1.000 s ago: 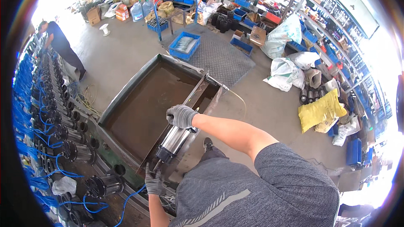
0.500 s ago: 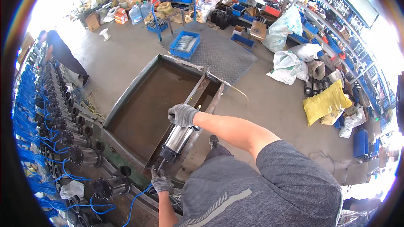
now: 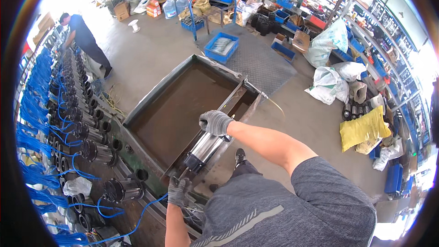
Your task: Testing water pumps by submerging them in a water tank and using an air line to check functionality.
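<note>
The pump point(image 3: 205, 148) lies slanted on the tank point(image 3: 137, 116) rim, its long axis running from the left hand point(image 3: 177, 191) up to the right hand point(image 3: 215, 122). The gloved right hand clasps the far, upper end; the gloved left hand closes on the near, dark end, just below it.

Silver pump point(image 3: 205, 148), grey-gloved hands point(image 3: 215, 122)
</note>
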`<state>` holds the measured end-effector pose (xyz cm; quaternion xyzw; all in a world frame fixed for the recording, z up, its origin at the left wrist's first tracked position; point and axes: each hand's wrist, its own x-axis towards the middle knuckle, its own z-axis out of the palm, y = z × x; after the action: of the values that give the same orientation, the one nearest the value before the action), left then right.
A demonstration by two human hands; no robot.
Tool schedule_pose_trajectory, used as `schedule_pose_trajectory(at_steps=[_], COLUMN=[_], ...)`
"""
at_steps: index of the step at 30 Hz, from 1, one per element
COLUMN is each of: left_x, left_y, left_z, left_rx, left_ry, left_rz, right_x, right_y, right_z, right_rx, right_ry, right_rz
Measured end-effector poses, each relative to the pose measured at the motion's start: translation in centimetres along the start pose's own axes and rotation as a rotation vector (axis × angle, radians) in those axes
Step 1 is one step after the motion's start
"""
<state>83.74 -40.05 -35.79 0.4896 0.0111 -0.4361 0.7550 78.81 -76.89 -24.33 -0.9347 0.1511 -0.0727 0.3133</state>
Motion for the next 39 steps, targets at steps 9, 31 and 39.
schedule_pose_trajectory(at_steps=[9,31,39], left_x=[0.7,1.5,1.4], left_y=[0.2,3.0,0.5], left_z=[-0.3,1.0,1.8], left_rx=[1.218,1.125,1.806], left_ry=[0.208,0.075,0.495], left_rz=[0.222,-0.066,0.087], right_x=[0.6,0.4,0.8], right_y=[0.1,-0.1,0.6], right_z=[0.5,-0.2,0.2], right_rx=[0.008,-0.017,-0.007], right_ry=[0.007,-0.053,-0.023], right_rz=[-0.008,0.051,-0.017])
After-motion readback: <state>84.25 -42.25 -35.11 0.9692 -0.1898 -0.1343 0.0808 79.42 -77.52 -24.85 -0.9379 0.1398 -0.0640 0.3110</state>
